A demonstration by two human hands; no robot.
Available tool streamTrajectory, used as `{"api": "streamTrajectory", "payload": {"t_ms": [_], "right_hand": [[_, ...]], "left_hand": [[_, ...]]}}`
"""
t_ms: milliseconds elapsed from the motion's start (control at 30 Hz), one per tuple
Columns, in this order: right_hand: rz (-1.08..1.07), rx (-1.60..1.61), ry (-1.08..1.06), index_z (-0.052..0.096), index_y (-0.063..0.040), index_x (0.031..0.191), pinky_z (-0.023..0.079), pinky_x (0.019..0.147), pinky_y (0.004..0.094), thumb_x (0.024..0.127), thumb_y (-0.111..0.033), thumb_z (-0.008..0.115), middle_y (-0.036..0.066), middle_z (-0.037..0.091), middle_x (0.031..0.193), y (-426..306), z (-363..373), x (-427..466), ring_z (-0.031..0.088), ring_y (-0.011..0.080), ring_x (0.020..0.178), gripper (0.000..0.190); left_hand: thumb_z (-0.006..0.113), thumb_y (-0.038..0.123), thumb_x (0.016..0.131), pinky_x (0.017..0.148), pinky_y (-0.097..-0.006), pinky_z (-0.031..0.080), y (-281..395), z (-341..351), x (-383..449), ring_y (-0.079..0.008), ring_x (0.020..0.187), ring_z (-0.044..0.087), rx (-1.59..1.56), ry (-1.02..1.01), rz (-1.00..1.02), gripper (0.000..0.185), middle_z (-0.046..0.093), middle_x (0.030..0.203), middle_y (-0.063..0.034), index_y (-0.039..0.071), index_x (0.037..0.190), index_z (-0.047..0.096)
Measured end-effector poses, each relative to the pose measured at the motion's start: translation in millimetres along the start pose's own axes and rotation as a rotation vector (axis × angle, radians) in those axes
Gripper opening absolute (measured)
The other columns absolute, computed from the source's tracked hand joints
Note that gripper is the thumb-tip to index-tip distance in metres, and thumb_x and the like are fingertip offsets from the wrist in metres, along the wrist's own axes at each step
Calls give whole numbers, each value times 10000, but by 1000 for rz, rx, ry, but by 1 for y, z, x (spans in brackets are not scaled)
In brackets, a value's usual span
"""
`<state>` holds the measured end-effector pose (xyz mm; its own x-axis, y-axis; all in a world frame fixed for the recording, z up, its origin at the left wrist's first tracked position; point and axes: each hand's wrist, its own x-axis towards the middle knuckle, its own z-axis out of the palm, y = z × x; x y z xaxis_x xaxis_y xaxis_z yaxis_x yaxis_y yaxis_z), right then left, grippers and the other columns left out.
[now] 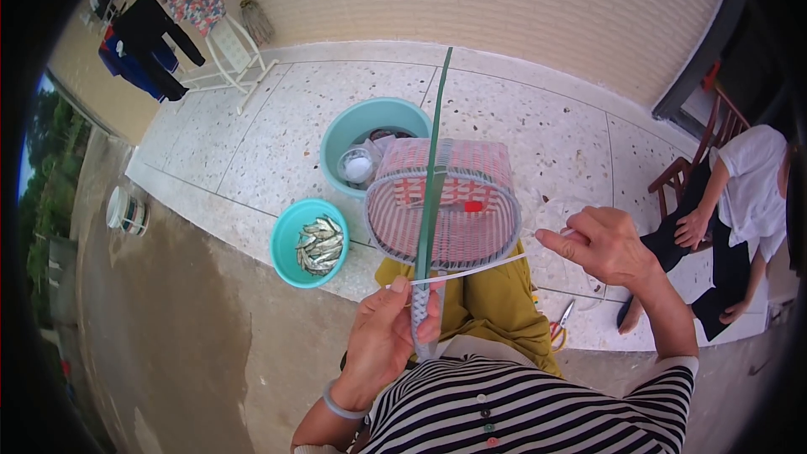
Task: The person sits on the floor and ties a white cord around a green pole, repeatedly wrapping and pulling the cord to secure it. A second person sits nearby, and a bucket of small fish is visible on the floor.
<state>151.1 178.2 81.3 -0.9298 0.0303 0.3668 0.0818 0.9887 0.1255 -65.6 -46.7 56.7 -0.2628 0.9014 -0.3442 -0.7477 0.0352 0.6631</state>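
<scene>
A woven pink-and-grey plastic-strip basket [444, 202] lies on my lap with its oval mouth towards me. Its handle [418, 312] runs to my belly, braided in pale grey strip at the near part. Beyond the braid, bare green strapping [435, 176] shows, its loose end reaching up past the basket. My left hand [397, 321] pinches the handle where the braid ends. Out to the right, my right hand [599, 243] grips a white plastic strip [473, 272], which stretches across to the handle. A red-ended object [473, 206] shows inside the basket.
A turquoise basin of small fish [321, 246] and a larger blue basin [334, 139] stand beyond on the terrazzo ledge. Scissors [561, 328] lie near my right knee. A seated person [725, 221] is at the right. Left are a clothes rack [243, 79] and a white bucket [126, 211].
</scene>
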Motion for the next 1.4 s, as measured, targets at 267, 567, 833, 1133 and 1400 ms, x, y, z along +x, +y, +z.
{"api": "streamTrajectory", "payload": {"t_ms": [267,567,833,1133,1400], "right_hand": [[491,1376,-457,460,-52,1319,438,618,184,894,-28,606,16,609,821,-36,-11,27,535,44,703,450],[626,1542,-447,662,6,1053,450,679,179,896,-38,618,22,650,925,-49,11,58,547,24,781,169],[658,1585,-326,679,13,980,459,701,177,869,0,633,6,654,867,-27,4,45,563,27,789,120],[586,1549,-320,700,0,991,481,723,187,843,14,663,42,685,897,-28,19,47,604,57,812,153],[540,1607,-370,696,-5,1003,491,755,190,848,-1,664,37,685,912,-24,30,53,612,60,842,158]], "left_hand": [[469,241,997,559,-251,400,-14,-1,1,-113,620,477,-6,-35,18,311,591,814,-65,-30,1053,610],[477,142,986,698,-245,420,-30,2,-4,-123,778,505,55,-156,75,319,576,969,-53,-27,1254,520],[503,108,964,703,-290,447,-26,-6,1,-149,770,519,-4,-213,16,285,592,935,-86,-50,1197,547],[505,127,962,675,-306,473,-25,-6,0,-162,712,543,-21,-99,-26,245,591,861,-102,-61,1092,594],[482,153,982,687,-295,497,-29,-16,4,-159,755,578,-110,-196,-62,273,631,970,-109,-34,1148,592]]}}
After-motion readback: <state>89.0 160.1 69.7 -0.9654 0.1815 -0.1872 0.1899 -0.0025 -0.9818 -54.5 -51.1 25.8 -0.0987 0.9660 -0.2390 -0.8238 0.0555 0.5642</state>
